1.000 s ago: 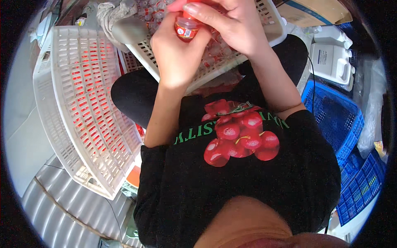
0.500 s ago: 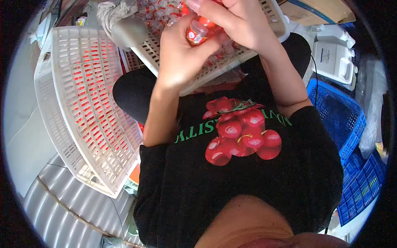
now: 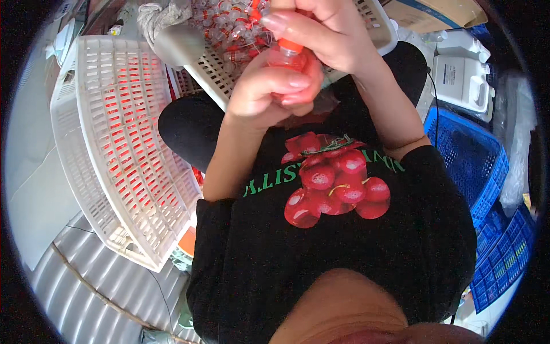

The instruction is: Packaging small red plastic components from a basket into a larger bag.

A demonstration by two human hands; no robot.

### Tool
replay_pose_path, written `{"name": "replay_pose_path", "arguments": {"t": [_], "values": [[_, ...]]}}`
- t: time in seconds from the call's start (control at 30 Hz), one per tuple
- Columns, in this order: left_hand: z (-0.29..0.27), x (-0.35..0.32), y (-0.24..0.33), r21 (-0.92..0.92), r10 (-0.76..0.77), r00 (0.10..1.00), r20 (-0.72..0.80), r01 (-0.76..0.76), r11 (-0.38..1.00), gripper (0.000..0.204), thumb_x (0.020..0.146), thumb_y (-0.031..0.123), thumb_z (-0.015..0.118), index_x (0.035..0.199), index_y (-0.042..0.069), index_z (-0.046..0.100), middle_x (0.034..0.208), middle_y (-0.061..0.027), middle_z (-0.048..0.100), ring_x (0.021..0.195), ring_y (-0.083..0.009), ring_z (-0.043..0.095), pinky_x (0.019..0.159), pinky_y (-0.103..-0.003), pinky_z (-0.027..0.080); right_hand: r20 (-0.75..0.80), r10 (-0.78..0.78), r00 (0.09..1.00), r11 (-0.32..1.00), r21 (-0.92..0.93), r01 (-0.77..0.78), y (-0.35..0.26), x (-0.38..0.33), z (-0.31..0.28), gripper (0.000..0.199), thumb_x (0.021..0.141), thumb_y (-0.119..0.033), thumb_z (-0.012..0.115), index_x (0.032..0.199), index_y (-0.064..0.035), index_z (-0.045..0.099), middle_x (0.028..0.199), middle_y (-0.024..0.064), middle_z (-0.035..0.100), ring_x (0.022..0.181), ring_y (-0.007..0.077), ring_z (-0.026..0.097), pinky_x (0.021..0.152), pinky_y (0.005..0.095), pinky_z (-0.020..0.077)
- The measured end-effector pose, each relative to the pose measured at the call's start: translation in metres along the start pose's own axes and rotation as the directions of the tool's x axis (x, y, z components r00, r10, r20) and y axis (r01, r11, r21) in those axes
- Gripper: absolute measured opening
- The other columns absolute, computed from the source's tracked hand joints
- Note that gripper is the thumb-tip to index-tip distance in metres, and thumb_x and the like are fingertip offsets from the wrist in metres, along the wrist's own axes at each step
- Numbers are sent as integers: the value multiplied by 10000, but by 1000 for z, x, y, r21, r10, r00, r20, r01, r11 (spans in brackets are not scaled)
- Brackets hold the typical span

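Note:
My left hand (image 3: 252, 94) wraps round a small clear plastic bottle (image 3: 285, 59) with reddish contents or wrapping; which one I cannot tell. The bottle is tilted, its red cap (image 3: 291, 46) pointing away from me. Over the cap curls my right hand (image 3: 335, 37), thumb bent across and pressing close to it; the far fingertips are cut off by the upper edge of the view. Just beyond both hands lies a pile of small clear bottles with red parts (image 3: 229, 31), inside a white plastic basket (image 3: 375, 20) in front of my lap.
On the left, a tall white slatted crate (image 3: 123, 143) lets red things show through its gaps. A grey cloth (image 3: 159, 20) hangs at the basket's far left corner. White jugs (image 3: 458, 80), blue crates (image 3: 467, 155) and a cardboard box (image 3: 438, 12) stand on the right.
My left hand has drawn the bottle nearer to me and turned it, so its red cap now faces my right hand. My right hand has stayed close to the same place.

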State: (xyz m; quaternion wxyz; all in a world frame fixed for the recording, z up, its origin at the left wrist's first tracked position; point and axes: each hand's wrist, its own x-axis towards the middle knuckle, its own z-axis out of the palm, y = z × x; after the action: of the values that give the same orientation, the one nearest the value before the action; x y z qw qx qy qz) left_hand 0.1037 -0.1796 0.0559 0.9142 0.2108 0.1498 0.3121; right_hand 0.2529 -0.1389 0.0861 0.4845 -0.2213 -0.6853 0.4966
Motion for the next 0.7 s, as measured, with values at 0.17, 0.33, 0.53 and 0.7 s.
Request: {"name": "replay_pose_path", "arguments": {"t": [0.17,0.33,0.53,0.7], "values": [[8,11,-1,355,285,911,-299,-171,919,117,702,75,608,715,12,510,553,-4,435,462,-84,388,410,-240,284,-3,32,999,971,-237,-32,9,5,0,211,838,-155,562,701,-16,480,605,95,455,512,170,458,482,292,356],[-2,29,-1,991,799,598,-66,-50,120,112,709,79,617,723,4,535,563,-6,475,487,-72,424,424,-229,315,-122,-108,987,899,-435,44,30,12,4,215,843,-152,558,696,-18,477,586,90,447,495,169,451,471,293,352],[-22,20,9,181,118,992,-55,-106,978,187,687,78,665,832,0,576,689,-30,581,577,-93,524,506,-233,418,-38,-26,999,974,-228,17,24,12,-3,207,840,-135,564,696,-16,476,579,83,442,500,151,448,469,285,354],[-5,25,5,723,499,801,-330,-124,679,207,665,99,687,796,-1,561,657,-32,560,524,-101,502,459,-223,386,-96,10,995,998,-65,-17,31,4,-6,192,829,-113,577,695,-13,482,593,56,458,511,121,436,474,265,350]]}}
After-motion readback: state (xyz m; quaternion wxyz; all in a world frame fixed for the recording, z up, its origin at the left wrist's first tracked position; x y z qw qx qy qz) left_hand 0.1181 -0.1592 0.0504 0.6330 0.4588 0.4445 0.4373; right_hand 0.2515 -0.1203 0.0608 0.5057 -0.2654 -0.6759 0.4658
